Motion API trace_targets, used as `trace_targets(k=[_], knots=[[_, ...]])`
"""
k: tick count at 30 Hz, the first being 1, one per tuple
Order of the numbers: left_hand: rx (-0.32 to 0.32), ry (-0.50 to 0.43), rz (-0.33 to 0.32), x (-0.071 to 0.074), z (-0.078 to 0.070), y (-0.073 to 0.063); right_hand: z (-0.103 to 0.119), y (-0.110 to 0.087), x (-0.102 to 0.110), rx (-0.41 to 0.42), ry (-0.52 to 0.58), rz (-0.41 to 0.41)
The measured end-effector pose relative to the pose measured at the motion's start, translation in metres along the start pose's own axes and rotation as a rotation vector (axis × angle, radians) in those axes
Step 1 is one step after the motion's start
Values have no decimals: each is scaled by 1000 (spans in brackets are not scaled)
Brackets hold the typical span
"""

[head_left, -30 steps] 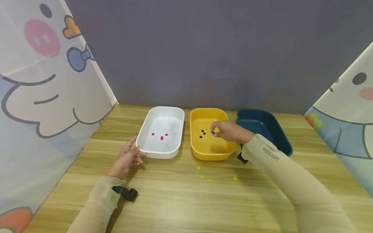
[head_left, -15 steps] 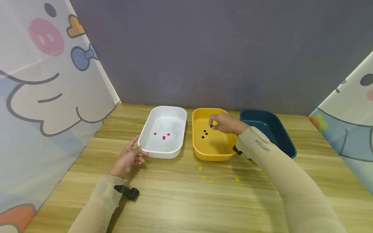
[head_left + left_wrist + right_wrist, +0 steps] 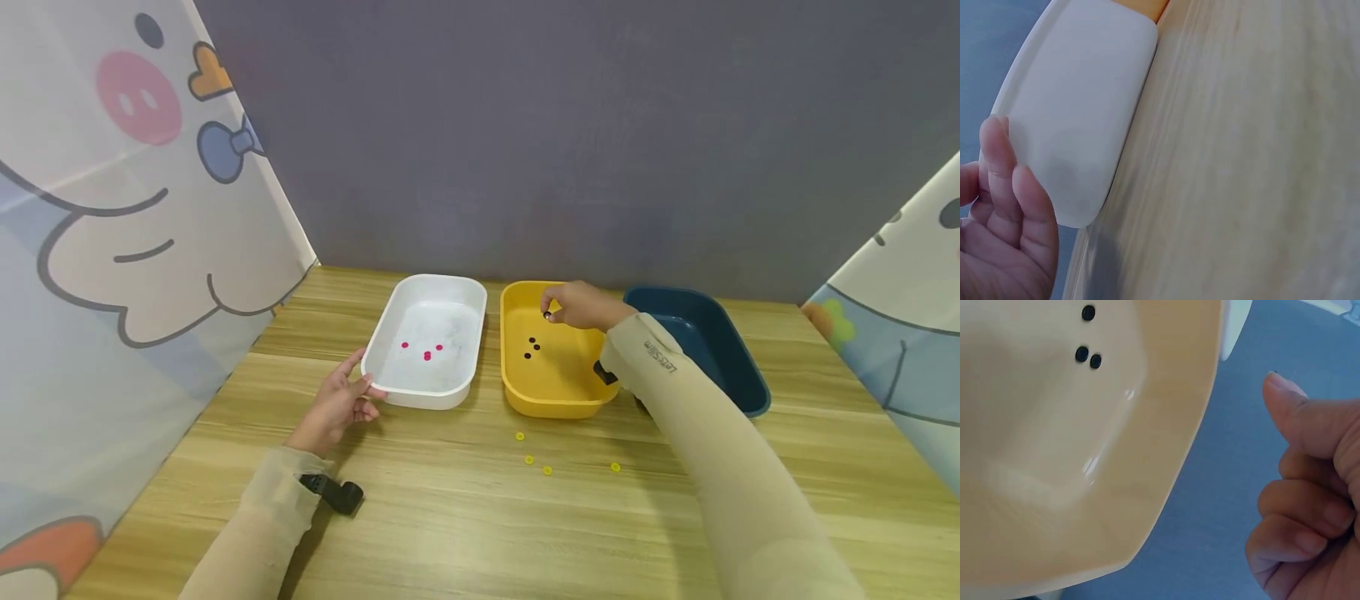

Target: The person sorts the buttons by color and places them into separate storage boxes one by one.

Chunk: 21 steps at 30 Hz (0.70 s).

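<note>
My left hand grips the near-left corner of a white plastic bin, thumb on the rim and fingers below it. Several pink-red buttons lie on that bin's floor. Over the far right part of a yellow bin, my right hand pinches a small black button between thumb and forefinger. Three more black buttons lie in the yellow bin. In the right wrist view the other fingers are curled in, and the pinched button is mostly hidden behind the thumb tip.
A dark blue bin stands to the right, partly behind my right sleeve. Several yellow buttons lie on the wooden table in front of the yellow bin. A grey wall rises behind, with printed cloth panels at both sides.
My right hand has moved toward the far end of the yellow bin, still pinching the black button. The left hand keeps its grip on the white bin. The head view has shifted slightly.
</note>
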<state>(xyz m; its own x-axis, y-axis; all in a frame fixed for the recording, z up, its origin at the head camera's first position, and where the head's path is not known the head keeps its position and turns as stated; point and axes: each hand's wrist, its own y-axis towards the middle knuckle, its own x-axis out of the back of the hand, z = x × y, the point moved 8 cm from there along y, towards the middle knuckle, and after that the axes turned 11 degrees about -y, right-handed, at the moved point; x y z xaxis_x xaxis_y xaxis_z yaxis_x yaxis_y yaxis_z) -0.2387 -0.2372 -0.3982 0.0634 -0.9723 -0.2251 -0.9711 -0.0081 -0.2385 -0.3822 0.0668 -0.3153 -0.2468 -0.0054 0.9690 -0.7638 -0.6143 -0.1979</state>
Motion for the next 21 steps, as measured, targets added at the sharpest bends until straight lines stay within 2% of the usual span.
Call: trace_targets(k=[4,7,16,21], knots=[[5,10,-12,1,0,0,-2,6,4,29,-8,-11],[10,14,-20,2,1,0,-4,8,6,21,-3,-27],[4,17,-11,1,1,0,-28,14,-5,-93,81,-61],[9,20,-23,1,1,0,-34,14,-12,-84,99,-85]])
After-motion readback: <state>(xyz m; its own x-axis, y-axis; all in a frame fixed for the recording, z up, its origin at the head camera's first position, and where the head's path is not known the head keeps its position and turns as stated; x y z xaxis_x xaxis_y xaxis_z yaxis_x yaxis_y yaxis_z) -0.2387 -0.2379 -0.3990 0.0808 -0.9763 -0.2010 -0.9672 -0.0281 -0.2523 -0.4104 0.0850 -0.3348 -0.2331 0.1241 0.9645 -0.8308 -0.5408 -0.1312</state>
